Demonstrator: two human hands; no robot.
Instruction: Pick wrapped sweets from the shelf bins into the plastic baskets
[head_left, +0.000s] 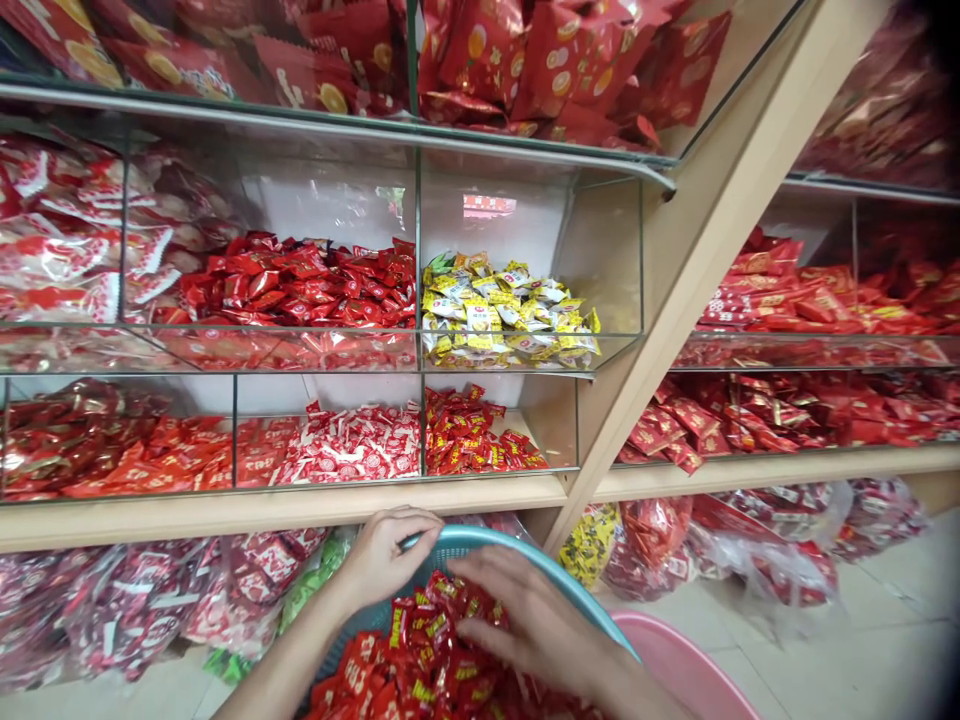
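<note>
A teal plastic basket [577,577] stands below the shelves, heaped with red-wrapped candies [431,635] printed in yellow. My left hand [391,553] is closed over the far rim of the basket. Inside it, my right hand [521,615] hovers at or just over the candies, a little smeared by motion, with its fingers stretched out and apart. Nothing shows in its grasp. Just above the basket, similar red and yellow candies [469,432] lie in a low glass compartment.
Glass compartments hold white-and-yellow packets [510,310], red packets [300,280] and pink-and-white candies [356,443]. A slanting wooden upright [697,230] divides the shelves. A pink tub [675,655] stands behind the basket at right. Filled plastic bags [142,600] line the floor under the wooden ledge [187,520].
</note>
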